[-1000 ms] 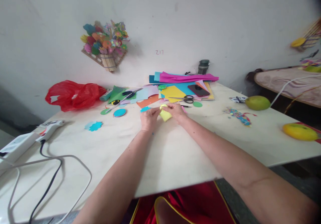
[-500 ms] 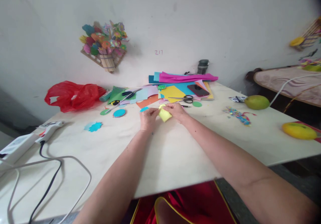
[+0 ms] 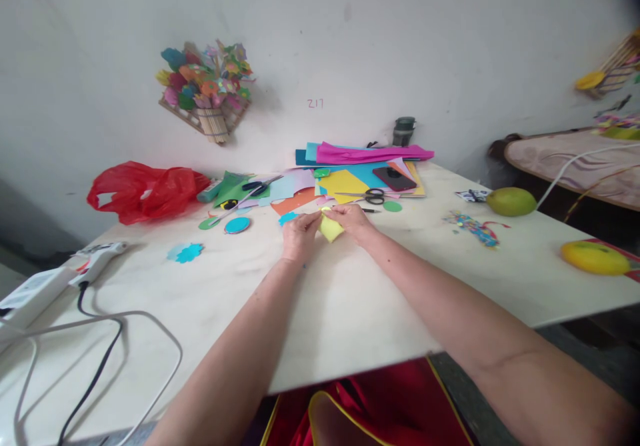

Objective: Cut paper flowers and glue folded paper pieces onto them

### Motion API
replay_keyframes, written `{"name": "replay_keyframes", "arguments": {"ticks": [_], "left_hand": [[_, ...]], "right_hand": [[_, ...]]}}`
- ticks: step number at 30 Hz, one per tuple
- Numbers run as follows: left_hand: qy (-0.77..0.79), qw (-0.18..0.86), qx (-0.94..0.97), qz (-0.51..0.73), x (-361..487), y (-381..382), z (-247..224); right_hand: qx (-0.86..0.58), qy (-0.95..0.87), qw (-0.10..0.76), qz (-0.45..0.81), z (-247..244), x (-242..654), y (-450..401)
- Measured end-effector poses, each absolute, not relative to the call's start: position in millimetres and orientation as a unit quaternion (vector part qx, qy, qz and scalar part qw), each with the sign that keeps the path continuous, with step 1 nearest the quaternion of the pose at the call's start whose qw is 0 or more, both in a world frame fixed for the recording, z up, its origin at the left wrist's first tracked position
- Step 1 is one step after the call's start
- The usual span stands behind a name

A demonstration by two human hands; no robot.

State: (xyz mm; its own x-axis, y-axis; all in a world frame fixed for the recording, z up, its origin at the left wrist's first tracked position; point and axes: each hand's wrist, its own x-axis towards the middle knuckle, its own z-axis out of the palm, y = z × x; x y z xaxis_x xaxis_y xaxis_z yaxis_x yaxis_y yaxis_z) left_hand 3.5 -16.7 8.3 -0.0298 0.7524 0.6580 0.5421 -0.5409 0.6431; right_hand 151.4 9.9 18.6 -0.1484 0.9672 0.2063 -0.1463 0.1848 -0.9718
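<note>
A small piece of pale yellow paper (image 3: pixel 331 229), partly gathered at its top, is held between my two hands over the middle of the table. My left hand (image 3: pixel 300 234) is closed and pinches its left upper edge. With thumb and fingers my right hand (image 3: pixel 353 222) pinches the upper right side. Fingers hide part of the paper's top. A blue paper shape (image 3: pixel 287 218) lies just behind my left hand. Behind my right hand are a dark pen-like thing (image 3: pixel 371 211), a green paper circle (image 3: pixel 393 206) and black-handled scissors (image 3: pixel 374 197).
Coloured sheets (image 3: pixel 345 185), a phone (image 3: pixel 395 179) and a red plastic bag (image 3: pixel 145 191) lie along the back. At left are blue paper flower (image 3: pixel 190 253), glue gun (image 3: pixel 103 259) and cables (image 3: pixel 120 333). Mangoes (image 3: pixel 511 201) and a colourful beaded-looking strip (image 3: pixel 473 228) lie at right.
My left hand has shifted slightly right, closer to my right hand. The yellow paper has turned a little and hangs with a pointed lower corner. More of the blue shape behind shows.
</note>
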Motion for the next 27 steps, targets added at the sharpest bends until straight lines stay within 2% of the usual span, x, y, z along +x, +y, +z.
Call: {"name": "replay_keyframes", "arguments": {"ticks": [8,19,27], "left_hand": [[0.479,0.143,0.644,0.578,7.2,-16.7,7.1],[0.472,0.146,0.662,0.564,7.5,-14.8,6.0],[0.483,0.199,0.62,0.585,9.3,-17.6,10.0]], "right_hand": [[-0.376,-0.563,0.529,0.512,20.8,151.8,9.5],[-0.369,-0.574,0.536,0.497,27.5,154.0,5.0],[-0.368,-0.576,0.512,0.52,24.3,154.8,7.5]]}}
